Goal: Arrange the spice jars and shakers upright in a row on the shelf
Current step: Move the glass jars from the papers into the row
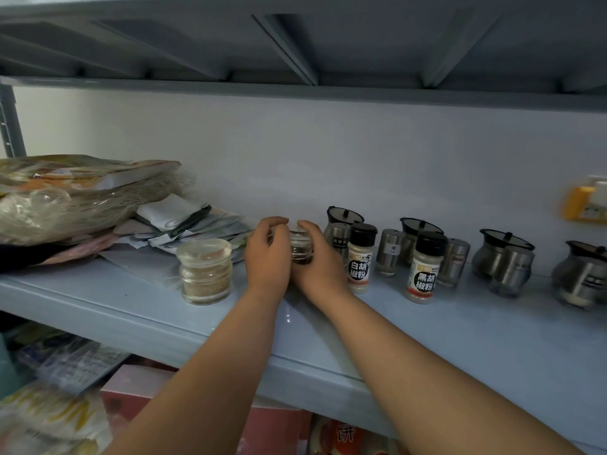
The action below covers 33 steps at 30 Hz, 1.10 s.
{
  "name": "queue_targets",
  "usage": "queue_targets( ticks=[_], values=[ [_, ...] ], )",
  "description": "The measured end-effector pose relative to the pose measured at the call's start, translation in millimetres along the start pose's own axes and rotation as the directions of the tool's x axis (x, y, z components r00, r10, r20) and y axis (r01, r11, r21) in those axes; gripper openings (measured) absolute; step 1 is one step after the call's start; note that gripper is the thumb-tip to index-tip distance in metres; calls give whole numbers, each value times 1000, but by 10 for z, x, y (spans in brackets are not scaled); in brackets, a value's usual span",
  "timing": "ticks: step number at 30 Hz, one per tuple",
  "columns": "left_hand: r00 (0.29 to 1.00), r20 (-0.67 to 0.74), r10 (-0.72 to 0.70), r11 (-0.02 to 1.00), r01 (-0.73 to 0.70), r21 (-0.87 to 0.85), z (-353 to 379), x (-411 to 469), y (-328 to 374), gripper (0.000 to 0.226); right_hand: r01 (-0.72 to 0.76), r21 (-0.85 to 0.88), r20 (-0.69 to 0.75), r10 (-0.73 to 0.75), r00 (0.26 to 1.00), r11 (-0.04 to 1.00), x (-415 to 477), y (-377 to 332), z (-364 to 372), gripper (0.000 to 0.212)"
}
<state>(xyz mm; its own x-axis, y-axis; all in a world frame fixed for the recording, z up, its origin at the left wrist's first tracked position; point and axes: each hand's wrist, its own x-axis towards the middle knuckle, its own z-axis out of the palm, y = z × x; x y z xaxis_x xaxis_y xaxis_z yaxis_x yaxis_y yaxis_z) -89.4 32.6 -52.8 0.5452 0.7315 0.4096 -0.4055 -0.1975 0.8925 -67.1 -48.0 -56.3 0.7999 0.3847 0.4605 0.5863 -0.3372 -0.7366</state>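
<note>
On the shelf, a pile of packets lies far left, with a big jar just right of it. Further right, a small jar sits between the left hand and right hand. Beyond stand two pepper bottles, with shakers and lidded pots behind them.

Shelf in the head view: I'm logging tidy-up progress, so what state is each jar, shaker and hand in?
Small clear glass jar with dark contents, upright, lidded, held by both hands.
Left hand, curled round that jar.
Right hand, curled round that jar.
Ribbed clear glass jar of tan spice, upright, lidded, standing free.
White-pepper plastic shaker with black cap, upright, capped.
Black-pepper plastic shaker with black cap, upright, capped.
Cylindrical steel shaker between them, upright.
</note>
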Motion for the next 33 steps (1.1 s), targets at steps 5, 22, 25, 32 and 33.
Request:
queue_targets(
  ticks=[5, 22, 25, 32, 33],
  values=[
    [1000, -13, 15, 1000, -16, -17, -12, -136, 80, 20, -5, 31, -14, 5, 1000, 999, -109, -24, -53, 66],
    [981, 191, 45, 998, -36, -50, -118, -699, 367, 18, 34, 138, -22, -32, 999, 990, -704, -106, -551, 76],
    [973, 226, 50, 998, -38, -54, -37, -817, 424, 19, 31, 141, -43, -25, 999, 990, -781, -61, -682, 79],
    [958, 279, 69, 996, -50, -75, 251, -1107, 484, 17, 28, 138, -81, -17, 997, 990, -978, 76, -1095, 70],
    [955, 286, 72, 996, -53, -75, 303, -1141, 489, 17, 26, 134, -84, -15, 996, 991, -997, 96, -1150, 70]
  ],
)
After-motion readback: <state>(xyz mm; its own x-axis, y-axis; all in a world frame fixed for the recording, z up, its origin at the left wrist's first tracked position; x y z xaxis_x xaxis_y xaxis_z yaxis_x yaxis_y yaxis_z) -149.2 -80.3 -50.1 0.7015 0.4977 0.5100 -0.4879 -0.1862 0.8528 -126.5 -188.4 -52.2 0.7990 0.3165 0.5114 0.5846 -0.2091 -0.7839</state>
